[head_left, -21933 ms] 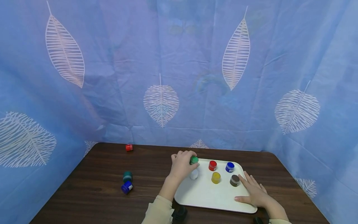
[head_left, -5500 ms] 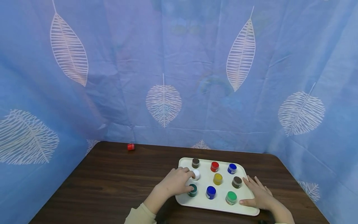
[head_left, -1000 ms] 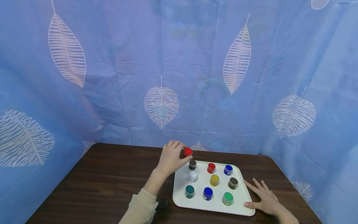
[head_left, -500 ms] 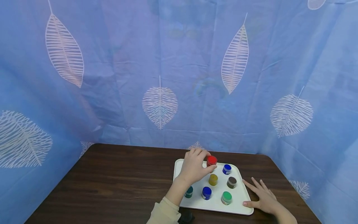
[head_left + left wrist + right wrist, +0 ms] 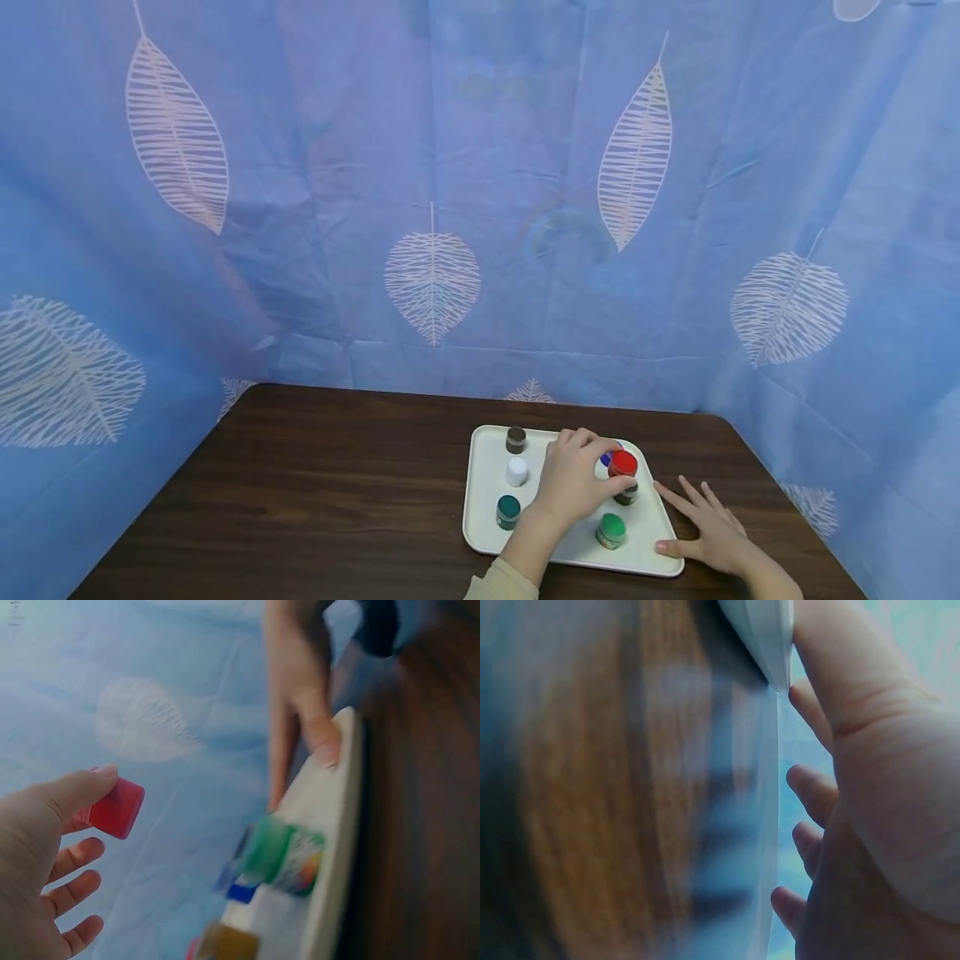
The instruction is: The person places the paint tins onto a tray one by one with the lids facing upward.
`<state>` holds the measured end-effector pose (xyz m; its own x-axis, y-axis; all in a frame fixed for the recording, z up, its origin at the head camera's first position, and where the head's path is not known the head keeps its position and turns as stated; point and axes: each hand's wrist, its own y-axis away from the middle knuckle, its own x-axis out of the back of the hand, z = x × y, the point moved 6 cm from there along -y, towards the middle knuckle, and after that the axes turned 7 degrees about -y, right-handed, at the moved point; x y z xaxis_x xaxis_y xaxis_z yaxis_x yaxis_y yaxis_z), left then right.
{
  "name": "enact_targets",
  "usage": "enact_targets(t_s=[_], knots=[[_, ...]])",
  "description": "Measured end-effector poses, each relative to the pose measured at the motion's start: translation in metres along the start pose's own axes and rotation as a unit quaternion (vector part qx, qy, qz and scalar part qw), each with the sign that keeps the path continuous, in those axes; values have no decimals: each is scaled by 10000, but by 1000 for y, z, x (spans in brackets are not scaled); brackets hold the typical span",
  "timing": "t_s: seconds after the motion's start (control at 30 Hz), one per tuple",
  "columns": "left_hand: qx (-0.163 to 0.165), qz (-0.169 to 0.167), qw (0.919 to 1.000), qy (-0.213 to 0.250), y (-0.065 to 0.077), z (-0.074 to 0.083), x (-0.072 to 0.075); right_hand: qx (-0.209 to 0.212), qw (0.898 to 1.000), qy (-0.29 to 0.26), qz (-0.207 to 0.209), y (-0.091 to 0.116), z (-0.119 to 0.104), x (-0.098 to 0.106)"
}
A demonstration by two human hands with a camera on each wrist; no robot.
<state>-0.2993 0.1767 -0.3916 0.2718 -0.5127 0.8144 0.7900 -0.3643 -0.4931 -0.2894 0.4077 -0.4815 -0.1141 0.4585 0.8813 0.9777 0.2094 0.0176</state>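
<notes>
My left hand (image 5: 573, 487) pinches a small red-lidded paint jar (image 5: 623, 465) between thumb and fingers, over the right side of a white tray (image 5: 477, 492). Beneath it, a dark brown jar (image 5: 626, 497) is partly covered, as is a blue jar (image 5: 607, 458) behind. The left wrist view shows the held jar (image 5: 118, 808) clear of the tray, near a green jar (image 5: 274, 855). My right hand (image 5: 712, 533) lies with spread fingers at the tray's right edge, its thumb touching the rim (image 5: 757, 637).
Upright on the tray's left stand a brown jar (image 5: 515, 439), a white jar (image 5: 517, 472) and a dark green jar (image 5: 507, 512). A yellow jar (image 5: 229, 943) shows blurred in the left wrist view. The brown table (image 5: 322, 492) meets a blue leaf-print curtain (image 5: 510, 300).
Over the last second my left hand has carried the red jar rightward across the tray. Earlier it lay at the table's far left; other jars have since joined the tray. My right hand stays.
</notes>
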Motion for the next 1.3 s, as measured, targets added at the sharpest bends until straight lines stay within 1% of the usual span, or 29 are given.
enact_targets(t_s=[0.07,0.2,0.4,0.57,0.7,0.83,1.0,1.1,1.2,1.3], knots=[[-50,-10,10000,-71,1,7,-8,63,10000,43,26,1,-3,1],[-157,-120,9996,-185,4,17,-24,46,10000,49,34,3,-5,2],[-178,-450,9973,-547,7,23,-48,30,9999,142,9,4,-7,2],[-269,-650,9941,-830,10,28,-63,66,9996,252,89,6,-9,4],[-350,-732,9918,-984,12,31,-69,118,9996,213,133,6,-9,3],[-419,-896,9885,-1141,15,34,-75,100,9998,161,112,6,-9,2],[-298,-1077,9861,-1227,17,36,-80,115,9997,169,95,6,-8,1],[-220,-1097,9856,-1266,17,36,-81,123,9997,190,115,6,-8,1],[-200,-1083,9853,-1305,16,36,-82,105,9997,192,127,6,-9,2],[-191,-1141,9853,-1260,16,36,-82,83,9997,177,128,6,-9,2]])
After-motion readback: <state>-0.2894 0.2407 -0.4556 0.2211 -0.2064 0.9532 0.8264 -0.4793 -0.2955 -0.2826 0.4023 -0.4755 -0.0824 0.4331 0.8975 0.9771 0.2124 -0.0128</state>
